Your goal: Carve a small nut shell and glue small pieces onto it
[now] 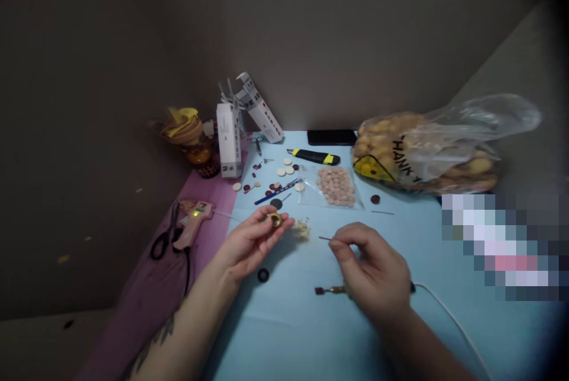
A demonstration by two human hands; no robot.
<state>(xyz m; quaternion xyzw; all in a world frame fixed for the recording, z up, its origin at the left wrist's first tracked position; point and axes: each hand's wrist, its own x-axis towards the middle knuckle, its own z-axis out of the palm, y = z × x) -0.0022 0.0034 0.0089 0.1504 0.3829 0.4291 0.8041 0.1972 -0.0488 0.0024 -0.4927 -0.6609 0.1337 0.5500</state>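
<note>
- Head view; clock centred on the pale crumbs (303,229) lying between my hands on the blue covering (275,339).
- My left hand (258,242), near 9 o'clock: palm up, thumb and fingers gripping a hollow brass-coloured piece (276,220), its round opening visible; whether it runs right through, I cannot tell.
- My right hand (373,262), near 4 o'clock: thumb and forefinger pinching a thin grey rod (324,238), end towards the crumbs.
- Slim tool (336,290), 5 o'clock: dark reddish tip, partly hidden under my right hand.
- Dark ring (263,275), between 7 and 8 o'clock: flat on the covering.
- Small clear bag (336,185), between 1 and 2 o'clock: lying flat, holding many beige rounded pieces.
- Large plastic bag (422,156), 2 o'clock: lettered "THANK", filled with tan rounded lumps; handle loose at the far right.
- White box (229,138), between 10 and 11 o'clock: upright; contents hidden.
- Second box (264,114), 11 o'clock: tilted; contents also hidden.
- Dark cup (202,159), 10 o'clock: yellow and tan material bulging above it.
- Glue gun (194,227), 9 o'clock: green light showing.
</note>
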